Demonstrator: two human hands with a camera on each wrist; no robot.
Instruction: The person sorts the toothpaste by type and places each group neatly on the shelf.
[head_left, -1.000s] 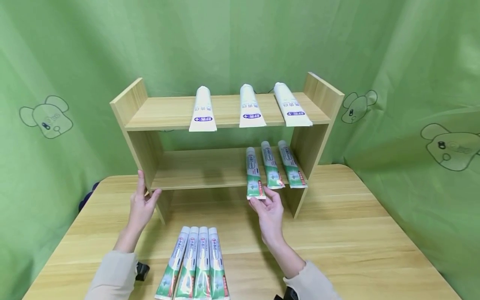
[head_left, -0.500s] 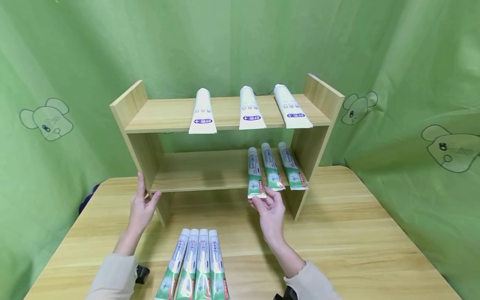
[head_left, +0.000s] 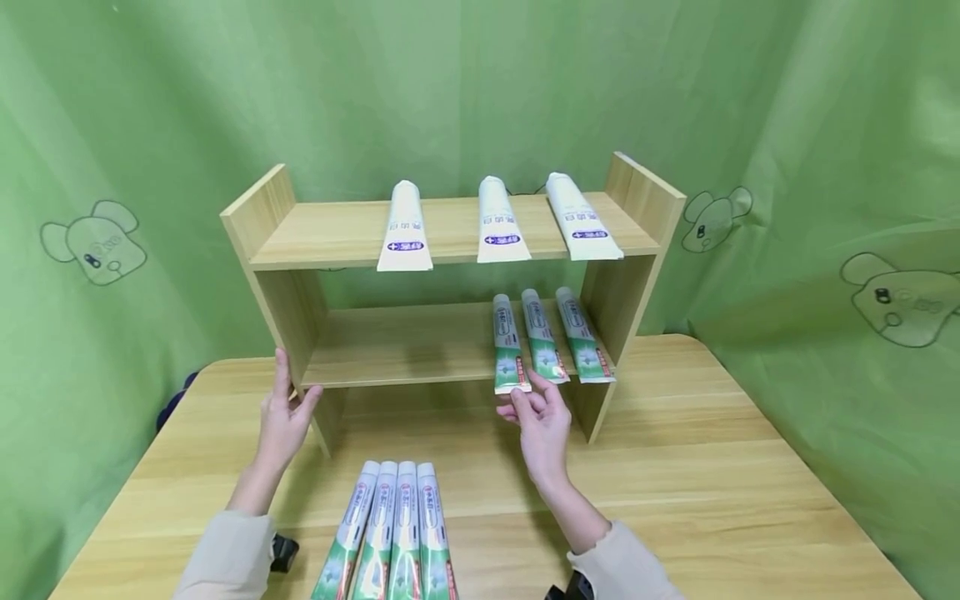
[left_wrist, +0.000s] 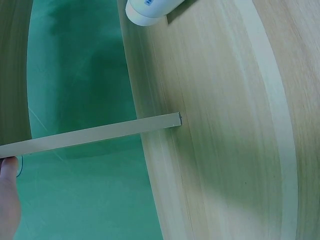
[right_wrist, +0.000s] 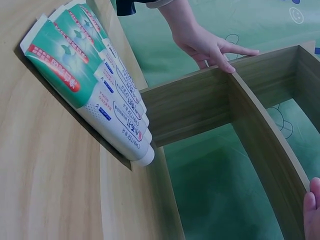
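1. Hands: left hand (head_left: 283, 421) has thumb and finger extended against the left side of the wooden rack (head_left: 288, 312); right hand (head_left: 544, 429) has its fingers at the lower end of a green-and-white tube (head_left: 507, 346). Pinching or merely touching: cannot tell.
2. That tube lies on the middle shelf (head_left: 393, 337), right of frame centre, beside two similar tubes (head_left: 542, 335).
3. Three white tubes (head_left: 498, 218) lie on the top shelf (head_left: 333, 225), upper centre.
4. Four more tubes (head_left: 406, 533) lie side by side on the tabletop (head_left: 712, 475), bottom centre.
5. Judgement: third tube nearly settled; four apparently left to shelve.
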